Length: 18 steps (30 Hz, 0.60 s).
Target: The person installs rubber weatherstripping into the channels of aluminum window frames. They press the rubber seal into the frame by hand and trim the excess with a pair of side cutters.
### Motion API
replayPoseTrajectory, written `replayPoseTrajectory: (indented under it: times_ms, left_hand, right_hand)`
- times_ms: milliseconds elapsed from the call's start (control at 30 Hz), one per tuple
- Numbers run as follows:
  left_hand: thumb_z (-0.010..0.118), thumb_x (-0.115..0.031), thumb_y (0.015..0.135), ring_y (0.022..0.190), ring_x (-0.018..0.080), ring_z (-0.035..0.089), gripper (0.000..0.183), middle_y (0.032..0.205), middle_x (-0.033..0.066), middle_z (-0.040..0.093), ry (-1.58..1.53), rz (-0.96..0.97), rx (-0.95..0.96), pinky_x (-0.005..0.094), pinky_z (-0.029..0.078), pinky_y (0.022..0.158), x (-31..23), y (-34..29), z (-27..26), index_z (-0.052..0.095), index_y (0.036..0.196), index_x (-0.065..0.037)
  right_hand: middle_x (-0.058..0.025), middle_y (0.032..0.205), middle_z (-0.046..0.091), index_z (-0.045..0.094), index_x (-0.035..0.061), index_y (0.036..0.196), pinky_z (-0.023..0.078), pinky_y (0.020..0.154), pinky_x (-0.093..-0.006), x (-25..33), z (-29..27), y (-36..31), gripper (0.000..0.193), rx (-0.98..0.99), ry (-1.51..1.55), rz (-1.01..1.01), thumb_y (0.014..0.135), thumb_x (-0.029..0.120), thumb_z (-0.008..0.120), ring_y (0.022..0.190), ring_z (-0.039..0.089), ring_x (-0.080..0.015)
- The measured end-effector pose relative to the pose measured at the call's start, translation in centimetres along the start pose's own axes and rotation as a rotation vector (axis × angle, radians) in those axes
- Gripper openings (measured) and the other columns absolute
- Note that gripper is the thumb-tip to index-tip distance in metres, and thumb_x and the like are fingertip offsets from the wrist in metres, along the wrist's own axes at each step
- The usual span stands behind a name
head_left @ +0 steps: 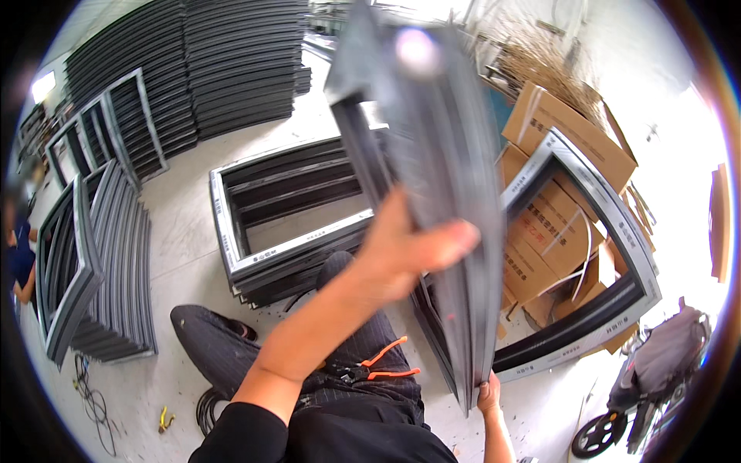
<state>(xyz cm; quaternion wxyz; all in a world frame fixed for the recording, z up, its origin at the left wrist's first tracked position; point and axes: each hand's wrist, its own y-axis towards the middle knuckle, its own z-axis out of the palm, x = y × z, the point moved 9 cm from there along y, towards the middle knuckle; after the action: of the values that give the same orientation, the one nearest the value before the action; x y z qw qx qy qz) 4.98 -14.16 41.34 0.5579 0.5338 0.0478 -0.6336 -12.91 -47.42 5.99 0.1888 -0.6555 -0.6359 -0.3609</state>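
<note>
A dark grey window frame stands upright and tilted before me, its upper part blurred by motion. My left hand is closed on its near side, with the thumb across the outer face and the other fingers partly hidden behind the profile. Low at the frame's bottom corner, my right hand grips the edge. A pair of pliers with orange handles lies on my lap. Beyond my knees is a stack of similar frames, the top one edged in white film.
At the right another frame leans by cardboard boxes. A stroller-like wheeled thing stands at lower right. More frames stand in a row at left, near another person. Yellow-handled pliers and cables lie on the floor.
</note>
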Motion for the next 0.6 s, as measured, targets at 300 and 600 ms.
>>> replayPoseTrajectory:
  times_ms: [300,600]
  left_hand:
    - [0.077,-0.022,0.067,0.12,0.0247,0.044,0.097,0.126,0.017,0.048,0.079,-0.161,0.023,0.0323,0.033,0.103,8.5,-0.9,5.9,0.023,0.143,0.005]
    - [0.073,-0.022,0.072,0.143,0.0331,0.016,0.105,0.153,0.018,0.017,0.062,0.196,0.195,0.0384,0.015,0.116,8.8,-2.8,9.5,0.006,0.152,-0.007]
  right_hand:
    - [-0.0156,0.119,0.061,0.058,0.0005,0.121,0.044,0.095,-0.0378,-20.0,5.0,-5.8,0.057,-0.113,0.41,0.435,0.095,0.048,0.04,0.111,0.056,-0.0257]
    - [-0.013,0.117,0.061,0.059,0.0001,0.116,0.044,0.095,-0.0369,-7.6,9.9,5.2,0.044,-0.027,0.376,0.535,0.097,0.037,0.045,0.109,0.056,-0.0214]
